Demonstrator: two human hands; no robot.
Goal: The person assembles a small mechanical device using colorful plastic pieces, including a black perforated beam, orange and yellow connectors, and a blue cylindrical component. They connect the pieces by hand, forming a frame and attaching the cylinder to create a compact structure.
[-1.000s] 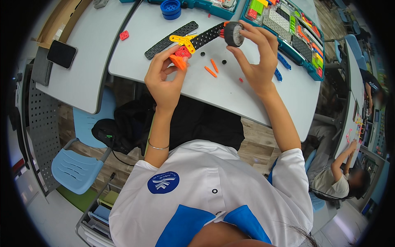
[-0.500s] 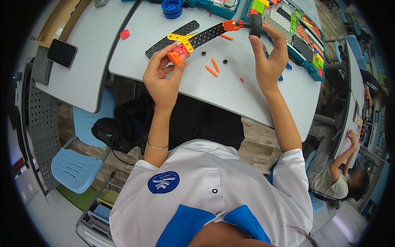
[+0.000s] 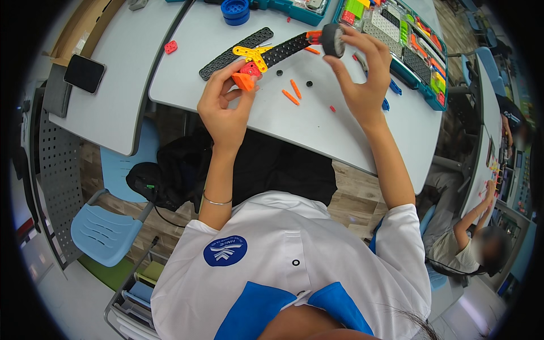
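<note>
A plastic building-set assembly hangs above the table, made of a black perforated beam (image 3: 288,49), a yellow bracket (image 3: 253,55) and a red block (image 3: 251,69). My left hand (image 3: 225,113) is closed on its near end, pinching an orange angled piece (image 3: 243,82). At the far end sits an orange-red connector (image 3: 313,37). My right hand (image 3: 365,79) grips a black wheel (image 3: 330,42) with a grey hub, fingertips and thumb on its outer side. The wheel's inner side meets the connector; the joint itself is hidden behind the wheel.
A second dark perforated strip (image 3: 226,60) lies behind my left hand. Orange pins (image 3: 290,97), small black rings (image 3: 309,84) and a red block (image 3: 171,47) are scattered about. Blue rims (image 3: 236,11) stand at the back; an open teal parts case (image 3: 416,51) is at right. A phone (image 3: 85,73) lies left.
My right hand has moved left with the wheel, bringing it up to the connector and turning its grey hub into view. My left hand has stayed nearly in place.
</note>
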